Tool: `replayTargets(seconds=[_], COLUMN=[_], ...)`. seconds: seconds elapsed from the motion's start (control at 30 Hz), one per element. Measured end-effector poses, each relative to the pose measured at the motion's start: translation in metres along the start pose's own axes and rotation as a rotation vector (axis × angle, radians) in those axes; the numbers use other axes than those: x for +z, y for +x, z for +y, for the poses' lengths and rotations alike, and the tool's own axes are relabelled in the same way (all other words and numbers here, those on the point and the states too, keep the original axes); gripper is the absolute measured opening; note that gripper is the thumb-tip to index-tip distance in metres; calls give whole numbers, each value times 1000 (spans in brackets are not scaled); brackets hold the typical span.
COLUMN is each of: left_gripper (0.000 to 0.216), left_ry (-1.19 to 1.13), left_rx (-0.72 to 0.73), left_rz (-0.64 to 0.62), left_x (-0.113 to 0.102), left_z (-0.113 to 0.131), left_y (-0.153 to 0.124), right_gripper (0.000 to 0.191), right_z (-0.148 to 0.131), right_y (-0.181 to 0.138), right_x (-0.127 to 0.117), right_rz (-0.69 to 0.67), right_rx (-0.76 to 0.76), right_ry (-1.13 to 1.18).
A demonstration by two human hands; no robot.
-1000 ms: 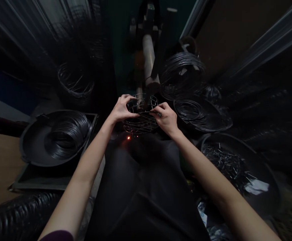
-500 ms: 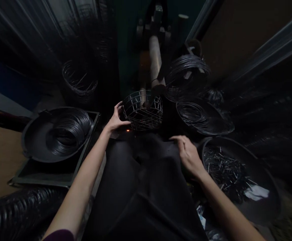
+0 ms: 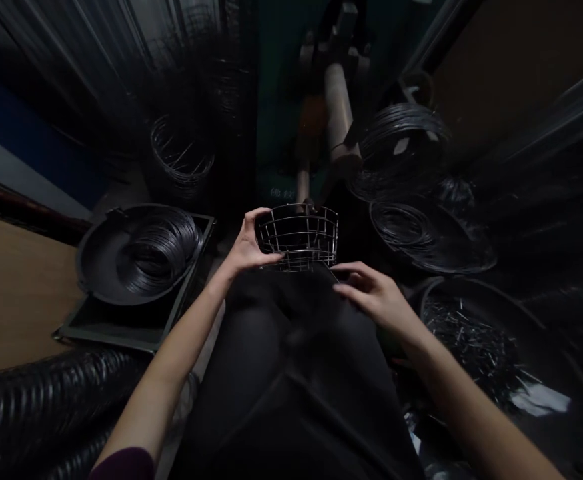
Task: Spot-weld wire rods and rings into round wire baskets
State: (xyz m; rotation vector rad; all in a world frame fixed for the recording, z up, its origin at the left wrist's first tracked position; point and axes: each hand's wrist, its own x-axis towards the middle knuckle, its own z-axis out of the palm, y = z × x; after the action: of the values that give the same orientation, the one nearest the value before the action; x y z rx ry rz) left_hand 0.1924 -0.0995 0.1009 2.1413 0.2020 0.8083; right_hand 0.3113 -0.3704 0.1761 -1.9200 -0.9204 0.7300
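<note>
A light, stiff, round steel-wire basket is pinched at its rim by the curled fingers of the left hand, those of the right hand being held spread nearby.

Clock centred on wire basket; left hand on its 9 o'clock side, right hand just off at 4. Lap at 6. At 9: pan holding wire coil, pan on tray; wooden surface beyond it. At 8: corrugated hose. At 11: loose coil. At 12: machine post. At 1: upper coil. At 3: flat coil. At 4, past right hand: pan of cut wire pieces.
</note>
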Motion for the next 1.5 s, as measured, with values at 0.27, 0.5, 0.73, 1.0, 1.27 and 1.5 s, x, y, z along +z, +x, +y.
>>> replayTargets(seconds=[0.27,0.5,0.73,1.0,1.27,1.5], left_gripper=[71,63,63,63,62,68], left_ry=[282,230,205,216,205,166], left_rx=[92,69,56,29,2,-58], left_rz=[-183,-179,-201,-198,-239,-200], left_x=[5,18,23,20,17,14], left_z=[44,39,39,38,35,36], left_y=[10,19,31,46,57,65], right_gripper=[28,39,36,33,32,25], right_z=[-37,-19,-21,-23,-24,-3], right_y=[62,50,62,75,85,79], right_x=[16,13,-1,-6,-11,-4], right_rz=[-28,-113,-114,-55,-40,217], right_rx=[-214,-382,-415,-452,-464,-495], right_ry=[-693,-1210,-1230,-1177,-1124,-981])
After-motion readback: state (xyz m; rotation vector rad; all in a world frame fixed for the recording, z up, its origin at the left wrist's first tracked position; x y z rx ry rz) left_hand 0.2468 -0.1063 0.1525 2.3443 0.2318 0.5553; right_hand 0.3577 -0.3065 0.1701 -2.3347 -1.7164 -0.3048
